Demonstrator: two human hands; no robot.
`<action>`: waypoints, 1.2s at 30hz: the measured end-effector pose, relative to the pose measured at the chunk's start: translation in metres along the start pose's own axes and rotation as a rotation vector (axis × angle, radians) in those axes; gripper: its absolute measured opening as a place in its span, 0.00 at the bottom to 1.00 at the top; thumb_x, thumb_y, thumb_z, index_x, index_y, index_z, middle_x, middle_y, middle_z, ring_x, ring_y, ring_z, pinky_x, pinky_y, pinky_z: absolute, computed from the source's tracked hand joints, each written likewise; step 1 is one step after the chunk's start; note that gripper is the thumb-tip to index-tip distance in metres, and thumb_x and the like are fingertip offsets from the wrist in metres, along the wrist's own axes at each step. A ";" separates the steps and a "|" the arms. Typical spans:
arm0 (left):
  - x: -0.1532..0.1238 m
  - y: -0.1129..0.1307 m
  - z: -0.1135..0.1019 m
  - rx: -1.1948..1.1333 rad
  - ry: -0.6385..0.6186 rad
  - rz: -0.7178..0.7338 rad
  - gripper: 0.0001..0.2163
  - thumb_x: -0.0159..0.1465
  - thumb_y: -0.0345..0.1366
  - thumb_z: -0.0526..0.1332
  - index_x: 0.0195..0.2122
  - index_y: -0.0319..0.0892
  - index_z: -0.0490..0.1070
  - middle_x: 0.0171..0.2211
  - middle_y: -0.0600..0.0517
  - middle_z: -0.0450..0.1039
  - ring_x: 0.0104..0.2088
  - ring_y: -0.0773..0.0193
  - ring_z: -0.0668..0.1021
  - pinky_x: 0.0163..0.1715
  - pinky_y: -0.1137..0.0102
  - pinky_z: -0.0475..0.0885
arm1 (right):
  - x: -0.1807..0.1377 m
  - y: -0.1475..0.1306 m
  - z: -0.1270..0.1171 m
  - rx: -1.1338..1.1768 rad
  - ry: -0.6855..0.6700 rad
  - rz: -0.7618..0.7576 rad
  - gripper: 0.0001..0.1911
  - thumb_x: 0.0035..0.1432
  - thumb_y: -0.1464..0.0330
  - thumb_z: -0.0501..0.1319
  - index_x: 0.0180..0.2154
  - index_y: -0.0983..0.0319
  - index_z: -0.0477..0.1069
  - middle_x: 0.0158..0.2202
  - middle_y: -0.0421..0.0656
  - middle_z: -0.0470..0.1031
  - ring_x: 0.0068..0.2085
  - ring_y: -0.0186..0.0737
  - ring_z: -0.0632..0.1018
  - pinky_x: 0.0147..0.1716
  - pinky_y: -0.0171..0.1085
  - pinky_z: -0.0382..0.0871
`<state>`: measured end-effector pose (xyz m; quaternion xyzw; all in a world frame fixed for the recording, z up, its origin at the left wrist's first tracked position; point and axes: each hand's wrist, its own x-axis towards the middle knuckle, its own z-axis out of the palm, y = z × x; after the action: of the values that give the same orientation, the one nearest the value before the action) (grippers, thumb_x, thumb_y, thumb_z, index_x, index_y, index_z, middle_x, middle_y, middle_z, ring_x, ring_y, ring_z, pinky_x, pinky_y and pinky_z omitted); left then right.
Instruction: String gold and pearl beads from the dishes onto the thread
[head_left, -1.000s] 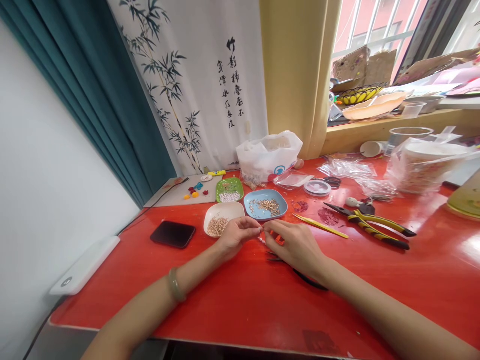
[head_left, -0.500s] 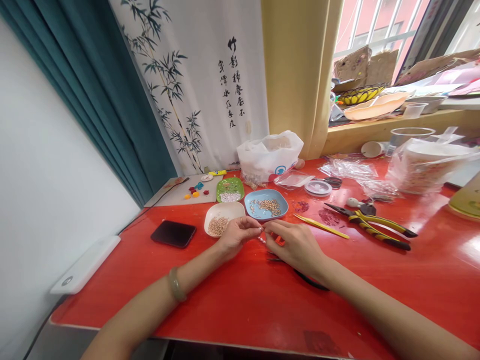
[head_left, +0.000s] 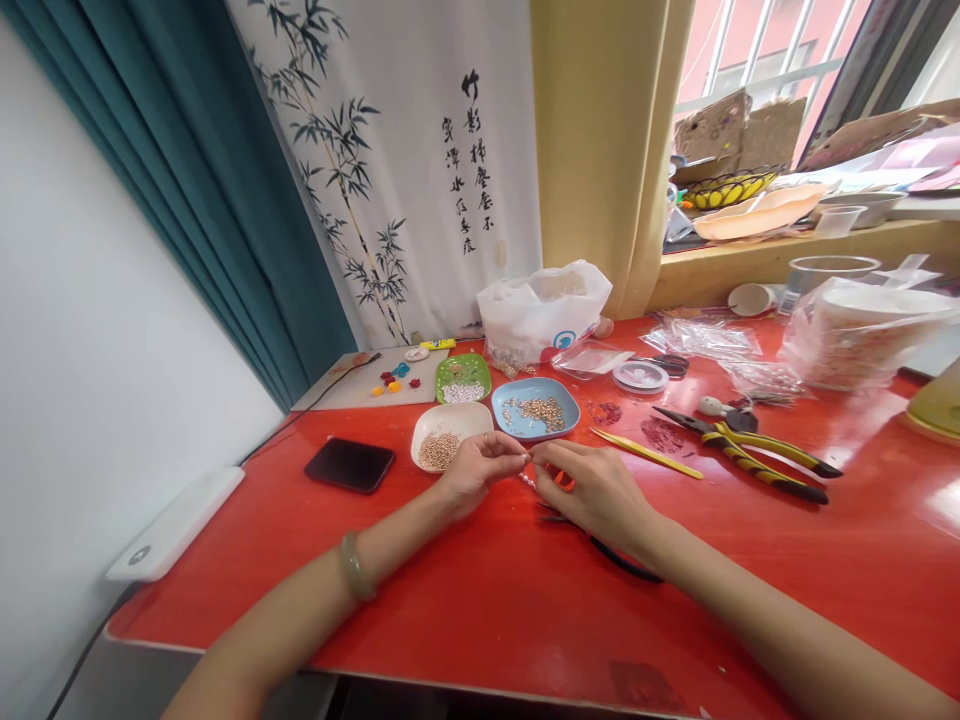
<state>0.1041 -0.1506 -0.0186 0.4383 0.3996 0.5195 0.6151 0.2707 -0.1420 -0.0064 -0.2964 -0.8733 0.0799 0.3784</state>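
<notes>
My left hand [head_left: 484,468] and my right hand [head_left: 589,482] meet fingertip to fingertip over the red table. Both are closed in a pinch on a short string of white beads [head_left: 527,481], which hangs down between them; its upper end is hidden by the fingers. Under my right hand lies a dark-handled tool [head_left: 626,562], mostly covered. Just beyond the left hand sits a cream dish [head_left: 439,450] of small gold beads. Behind the fingertips is a blue dish [head_left: 536,410] with larger gold beads, and a green dish [head_left: 463,380] holds white beads.
To the right lie yellow tweezers [head_left: 649,453] and yellow-black pliers [head_left: 742,455]. A black phone [head_left: 349,465] rests at left. At the back stand a white plastic bag [head_left: 544,310], a clear spool [head_left: 640,376] and a bagged tub [head_left: 862,330].
The whole view has shifted slightly, with things a little further right. Both hands keep the same pinch on the bead string.
</notes>
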 end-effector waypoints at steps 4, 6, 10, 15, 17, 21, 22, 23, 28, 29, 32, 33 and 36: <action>0.000 -0.001 0.000 -0.002 -0.007 0.004 0.09 0.42 0.33 0.69 0.23 0.37 0.72 0.23 0.53 0.72 0.26 0.71 0.72 0.31 0.74 0.66 | 0.000 -0.001 0.000 0.010 0.002 0.001 0.09 0.52 0.72 0.51 0.25 0.63 0.68 0.23 0.41 0.72 0.21 0.29 0.67 0.22 0.29 0.58; 0.000 -0.002 -0.001 -0.001 -0.013 0.009 0.09 0.42 0.33 0.69 0.23 0.37 0.72 0.24 0.53 0.72 0.26 0.71 0.72 0.31 0.74 0.66 | 0.000 -0.001 0.000 0.014 -0.005 0.004 0.09 0.52 0.72 0.51 0.25 0.63 0.68 0.23 0.41 0.72 0.21 0.29 0.67 0.22 0.29 0.58; 0.000 -0.002 -0.002 0.016 -0.005 0.004 0.10 0.42 0.34 0.69 0.23 0.37 0.72 0.24 0.53 0.72 0.26 0.70 0.72 0.32 0.73 0.66 | 0.000 0.000 0.001 0.015 -0.015 0.004 0.09 0.52 0.73 0.51 0.25 0.63 0.67 0.23 0.41 0.72 0.21 0.29 0.67 0.23 0.29 0.58; 0.001 -0.003 -0.003 0.026 -0.003 0.012 0.09 0.42 0.34 0.69 0.23 0.37 0.72 0.23 0.53 0.72 0.26 0.70 0.71 0.32 0.73 0.66 | -0.001 0.001 0.001 0.011 0.001 0.001 0.09 0.52 0.73 0.51 0.25 0.63 0.67 0.23 0.41 0.72 0.21 0.29 0.67 0.22 0.29 0.58; 0.001 -0.003 -0.003 0.025 -0.008 0.016 0.09 0.42 0.34 0.69 0.23 0.37 0.72 0.23 0.53 0.72 0.26 0.70 0.71 0.32 0.73 0.65 | -0.001 0.001 0.002 0.017 0.009 -0.004 0.09 0.52 0.73 0.51 0.25 0.63 0.67 0.22 0.41 0.72 0.21 0.29 0.67 0.22 0.29 0.58; 0.002 -0.004 -0.002 0.017 -0.004 0.022 0.09 0.42 0.33 0.69 0.23 0.37 0.72 0.24 0.53 0.72 0.26 0.71 0.71 0.31 0.73 0.65 | 0.000 0.002 0.002 0.029 -0.001 -0.023 0.09 0.52 0.73 0.50 0.25 0.64 0.67 0.22 0.41 0.72 0.21 0.29 0.67 0.22 0.29 0.59; 0.002 -0.004 -0.003 0.016 -0.002 0.023 0.09 0.42 0.33 0.69 0.23 0.37 0.72 0.23 0.53 0.72 0.26 0.71 0.71 0.31 0.73 0.65 | 0.000 0.002 0.002 0.028 -0.001 -0.030 0.09 0.52 0.73 0.50 0.25 0.64 0.67 0.22 0.41 0.72 0.21 0.29 0.66 0.22 0.29 0.58; 0.002 -0.004 -0.003 0.016 -0.002 0.025 0.09 0.42 0.33 0.69 0.23 0.37 0.72 0.23 0.53 0.72 0.26 0.71 0.71 0.31 0.74 0.65 | 0.000 0.002 0.002 0.028 0.000 -0.037 0.09 0.53 0.73 0.50 0.24 0.64 0.67 0.22 0.41 0.71 0.20 0.29 0.66 0.22 0.29 0.58; 0.002 -0.005 -0.004 0.030 -0.019 0.048 0.07 0.44 0.32 0.68 0.24 0.37 0.72 0.23 0.53 0.72 0.26 0.71 0.72 0.31 0.75 0.66 | -0.001 0.002 0.003 0.039 -0.008 -0.034 0.09 0.52 0.74 0.50 0.24 0.64 0.66 0.22 0.40 0.70 0.20 0.29 0.65 0.21 0.29 0.57; 0.002 -0.005 -0.004 0.035 -0.022 0.052 0.07 0.44 0.32 0.68 0.24 0.37 0.72 0.23 0.53 0.72 0.26 0.71 0.72 0.31 0.74 0.66 | -0.001 0.002 0.003 0.041 -0.010 -0.031 0.09 0.52 0.74 0.50 0.24 0.64 0.65 0.22 0.40 0.70 0.20 0.29 0.65 0.21 0.29 0.57; 0.002 -0.005 -0.004 0.050 -0.022 0.055 0.07 0.44 0.32 0.68 0.23 0.37 0.72 0.23 0.53 0.72 0.26 0.71 0.72 0.32 0.74 0.66 | -0.001 0.004 0.004 0.055 -0.016 -0.025 0.09 0.53 0.74 0.50 0.24 0.64 0.66 0.21 0.40 0.70 0.21 0.29 0.66 0.22 0.29 0.58; 0.002 -0.005 -0.004 0.052 -0.017 0.052 0.07 0.43 0.32 0.69 0.23 0.37 0.72 0.23 0.53 0.72 0.26 0.70 0.72 0.32 0.73 0.66 | -0.001 0.005 0.005 0.061 -0.019 -0.026 0.09 0.53 0.74 0.50 0.25 0.64 0.66 0.22 0.41 0.70 0.21 0.30 0.66 0.22 0.29 0.58; 0.003 -0.006 -0.005 0.058 0.001 0.052 0.08 0.43 0.32 0.69 0.23 0.37 0.72 0.23 0.52 0.73 0.26 0.70 0.72 0.32 0.73 0.67 | -0.002 0.006 0.006 0.074 -0.028 -0.049 0.08 0.53 0.74 0.50 0.26 0.64 0.66 0.24 0.42 0.71 0.23 0.30 0.68 0.23 0.30 0.60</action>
<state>0.1011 -0.1479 -0.0262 0.4660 0.4033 0.5236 0.5882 0.2704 -0.1375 -0.0139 -0.2597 -0.8819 0.1068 0.3787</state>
